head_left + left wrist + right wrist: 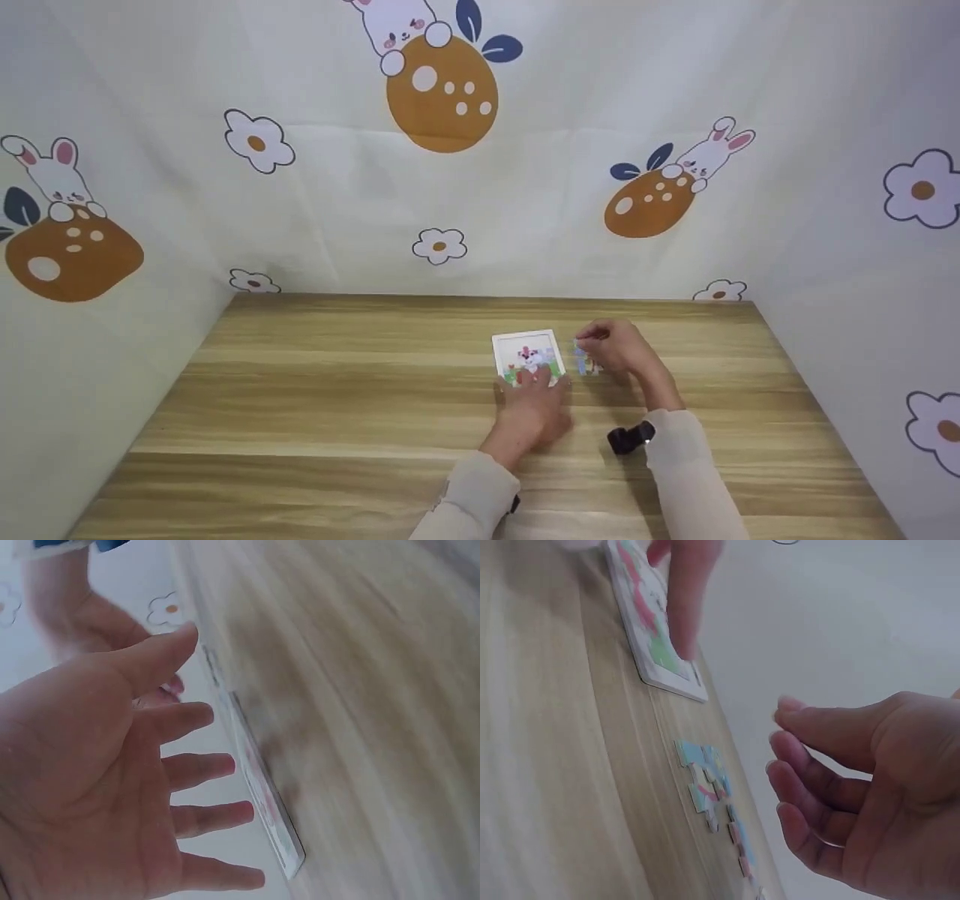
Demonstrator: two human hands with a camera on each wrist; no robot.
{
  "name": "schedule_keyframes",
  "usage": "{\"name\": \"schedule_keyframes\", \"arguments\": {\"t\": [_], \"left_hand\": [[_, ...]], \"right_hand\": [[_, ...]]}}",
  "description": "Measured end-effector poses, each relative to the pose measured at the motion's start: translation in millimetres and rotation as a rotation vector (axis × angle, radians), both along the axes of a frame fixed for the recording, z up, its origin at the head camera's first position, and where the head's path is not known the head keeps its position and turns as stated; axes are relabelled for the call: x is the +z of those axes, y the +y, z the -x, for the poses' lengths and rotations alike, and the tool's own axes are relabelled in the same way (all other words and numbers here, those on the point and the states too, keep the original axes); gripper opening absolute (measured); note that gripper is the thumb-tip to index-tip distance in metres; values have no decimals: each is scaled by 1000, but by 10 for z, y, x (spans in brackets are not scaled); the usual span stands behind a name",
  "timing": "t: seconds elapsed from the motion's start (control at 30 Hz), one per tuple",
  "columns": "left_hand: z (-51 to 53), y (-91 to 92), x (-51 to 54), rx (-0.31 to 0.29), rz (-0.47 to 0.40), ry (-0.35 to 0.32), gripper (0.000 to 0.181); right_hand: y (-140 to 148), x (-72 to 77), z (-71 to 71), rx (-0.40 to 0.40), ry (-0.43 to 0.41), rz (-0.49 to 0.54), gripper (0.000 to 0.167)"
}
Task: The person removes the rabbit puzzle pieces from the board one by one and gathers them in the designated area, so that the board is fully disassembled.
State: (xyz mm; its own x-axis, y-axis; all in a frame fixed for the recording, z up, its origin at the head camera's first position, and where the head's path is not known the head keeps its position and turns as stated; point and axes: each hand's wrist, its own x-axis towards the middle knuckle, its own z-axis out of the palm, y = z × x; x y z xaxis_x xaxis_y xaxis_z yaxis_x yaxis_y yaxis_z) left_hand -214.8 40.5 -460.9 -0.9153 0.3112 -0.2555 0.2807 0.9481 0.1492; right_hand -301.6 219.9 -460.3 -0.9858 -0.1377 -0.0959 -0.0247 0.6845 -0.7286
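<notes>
In the head view a white-framed puzzle tray (523,334) holds colourful pieces with a white animal figure. My left hand (529,416) is at its near edge, fingers spread over the lower part; the left wrist view shows that hand (97,772) with fingers extended beside the tray (270,802). Just right of the tray, my right hand (619,349) is over a group of loose puzzle pieces (581,365). In the right wrist view its thumb and index fingertips meet above the pieces (697,754), other fingers curled; whether a piece is between the tips cannot be made out.
A wooden table (300,405) lies under everything, with a printed curtain (337,187) of rabbits, oranges and flowers behind and at the sides. A black device (630,438) is at my right sleeve cuff.
</notes>
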Motion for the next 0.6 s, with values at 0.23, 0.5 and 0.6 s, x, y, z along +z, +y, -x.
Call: {"name": "schedule_keyframes", "arguments": {"t": [0.23, 0.5, 0.6], "left_hand": [[61, -45, -35, -73, 12, -44, 63], [105, -122, -61, -104, -32, -63, 66], [99, -145, -73, -103, -49, -77, 68]], "right_hand": [[-129, 161, 117, 60, -4, -52, 17], [-347, 83, 254, 185, 46, -25, 14], [-418, 1, 299, 207, 43, 2, 13]]}}
